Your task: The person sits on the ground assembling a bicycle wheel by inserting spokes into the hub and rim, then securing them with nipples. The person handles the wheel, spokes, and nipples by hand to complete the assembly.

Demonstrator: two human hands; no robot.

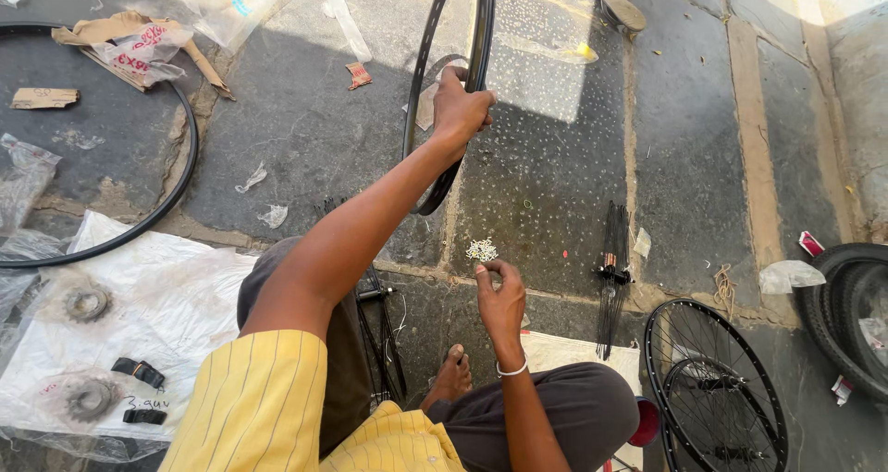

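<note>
My left hand [460, 107] is stretched forward and grips a bare black bicycle rim [481, 28], which stands upright on the stone floor. My right hand [499, 301] hovers lower, just beside a small heap of tiny pale metal nipples [481, 249] on the floor. Its fingertips are pinched together, and anything tiny between them is too small to see. My knees and one bare foot [453, 375] are below the hands.
A bundle of black spokes [610, 269] lies right of the heap. A spoked wheel [712, 389] and a tyre [856, 315] sit at lower right. Another black rim [176, 176] lies at left, beside a plastic sheet [166, 287] carrying two sprockets [88, 303]. Paper and plastic scraps litter the far floor.
</note>
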